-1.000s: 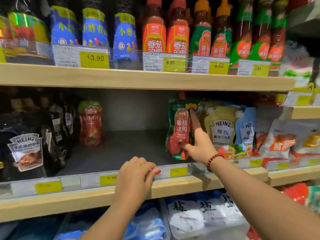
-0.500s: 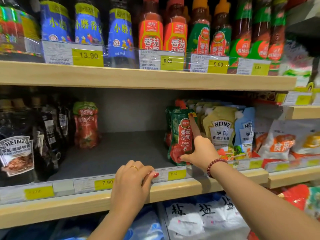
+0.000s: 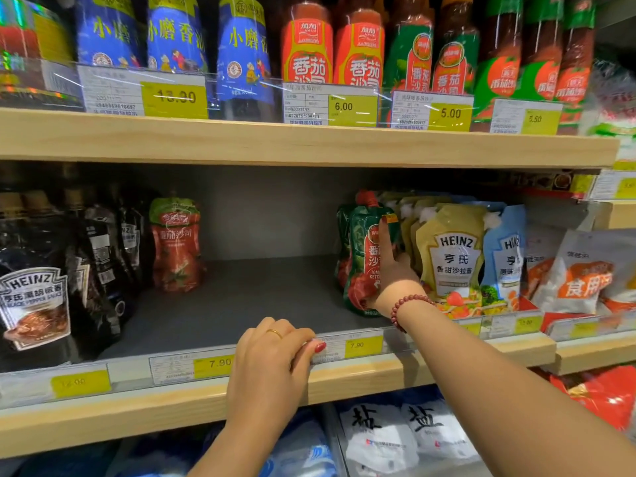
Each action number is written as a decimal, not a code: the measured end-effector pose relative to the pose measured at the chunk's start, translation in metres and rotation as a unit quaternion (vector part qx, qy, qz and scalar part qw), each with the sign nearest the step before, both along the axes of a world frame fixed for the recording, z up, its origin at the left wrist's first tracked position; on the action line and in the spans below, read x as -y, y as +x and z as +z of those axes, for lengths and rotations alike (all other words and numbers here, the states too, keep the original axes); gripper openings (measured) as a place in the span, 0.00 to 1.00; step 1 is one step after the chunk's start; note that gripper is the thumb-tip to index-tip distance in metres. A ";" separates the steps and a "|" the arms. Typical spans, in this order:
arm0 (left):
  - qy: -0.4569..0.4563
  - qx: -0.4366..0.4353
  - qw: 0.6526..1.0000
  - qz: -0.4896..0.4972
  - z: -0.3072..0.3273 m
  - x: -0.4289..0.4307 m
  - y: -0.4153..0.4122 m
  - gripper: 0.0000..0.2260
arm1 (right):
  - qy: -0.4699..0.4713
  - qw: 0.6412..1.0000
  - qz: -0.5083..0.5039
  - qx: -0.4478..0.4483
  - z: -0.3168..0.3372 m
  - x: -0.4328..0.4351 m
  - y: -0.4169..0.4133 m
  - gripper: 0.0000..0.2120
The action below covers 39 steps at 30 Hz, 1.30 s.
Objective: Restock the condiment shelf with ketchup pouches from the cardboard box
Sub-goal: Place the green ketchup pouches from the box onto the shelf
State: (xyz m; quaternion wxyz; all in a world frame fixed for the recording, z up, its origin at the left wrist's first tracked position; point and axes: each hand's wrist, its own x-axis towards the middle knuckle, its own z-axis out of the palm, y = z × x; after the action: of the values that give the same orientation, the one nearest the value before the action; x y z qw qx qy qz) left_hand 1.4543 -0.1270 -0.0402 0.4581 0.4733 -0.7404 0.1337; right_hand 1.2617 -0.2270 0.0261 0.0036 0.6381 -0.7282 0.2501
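**Desk:** Where is the pouch, and what has hold of it?

**Operator:** The ketchup pouch (image 3: 361, 270) stands upright at the front of the middle shelf (image 3: 241, 304), just left of the yellow Heinz pouches (image 3: 451, 256). My right hand (image 3: 395, 277) grips it at its lower right edge. The forefinger (image 3: 383, 242) lies straight up the front face and the other fingers go out of sight round the side. I read that as steadying it, since a soft pouch tends to slump forward.

**Desk:** And the left?

**Operator:** My left hand (image 3: 272, 370) is curled over the price rail (image 3: 358, 346) at the shelf's front edge and carries no stock. I'd say it's bracing me while I reach in.

**Desk:** What is on that shelf?

**Operator:** A second green pouch (image 3: 342, 235) stands right behind the one I hold. A lone red pouch (image 3: 175, 246) stands at the back, well to the left, with black Heinz pouches (image 3: 34, 304) beside it. Bare shelf lies between the red pouch and mine, so I judge most of the restocking is left to do.

**Desk:** The cardboard box?

**Operator:** Not in view. I can't say how many are left in it.
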 end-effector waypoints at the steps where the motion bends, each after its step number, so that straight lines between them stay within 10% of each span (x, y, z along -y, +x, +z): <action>1: -0.004 0.002 1.000 -0.002 0.000 0.000 0.001 0.02 | -0.006 1.000 0.003 -0.002 -0.001 0.003 -0.001 0.63; 16: -0.037 0.042 0.998 0.004 -0.008 0.003 0.001 0.02 | 0.017 0.999 0.023 -0.016 0.004 0.002 -0.010 0.56; 22: -0.012 0.055 0.998 0.033 -0.004 -0.006 -0.002 0.04 | -0.012 0.998 0.054 0.000 0.004 -0.064 -0.016 0.25; 30: 0.005 0.005 1.000 -0.015 -0.010 -0.045 -0.009 0.12 | -0.087 0.980 0.171 0.056 -0.077 -0.185 -0.038 0.27; 39: 0.148 0.062 0.986 -0.054 -0.123 -0.119 -0.001 0.12 | 0.181 0.974 0.118 0.070 -0.224 -0.259 -0.070 0.40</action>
State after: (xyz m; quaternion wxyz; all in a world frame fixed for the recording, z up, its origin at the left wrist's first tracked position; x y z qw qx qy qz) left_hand 1.4533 -0.0083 -0.1633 0.3428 0.4859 -0.8035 0.0268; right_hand 1.1916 0.0319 -0.1982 -0.1923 0.6902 -0.6796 0.1572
